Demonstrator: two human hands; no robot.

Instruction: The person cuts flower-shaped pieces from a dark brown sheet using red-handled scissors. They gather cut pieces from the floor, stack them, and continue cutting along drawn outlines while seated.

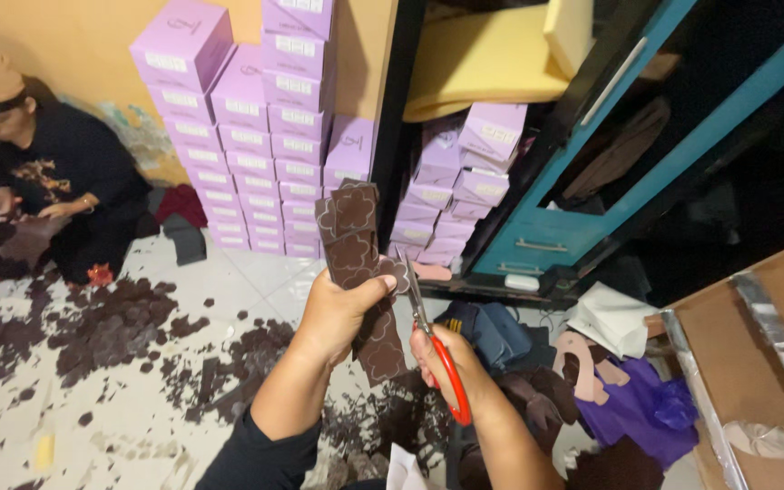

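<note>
Left hand (336, 313) was closed around a brown strip (356, 272) of flower shapes, held upright at centre frame for cutting. Right hand (446, 358), at its four o'clock, gripped red-handled scissors (433, 349), blades touching the strip's edge. Brown offcuts (111, 331) littered the floor (138, 436) at nine o'clock.

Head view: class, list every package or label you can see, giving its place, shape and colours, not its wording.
Lilac boxes: stacked against the orange wall, flat rectangular cartons, each with a white end label.
More lilac boxes: loose leaning pile between the dark post and the teal cabinet.
Cardboard box: right edge, brown, open, silver tape on its rim.
No signs or screens.
</note>
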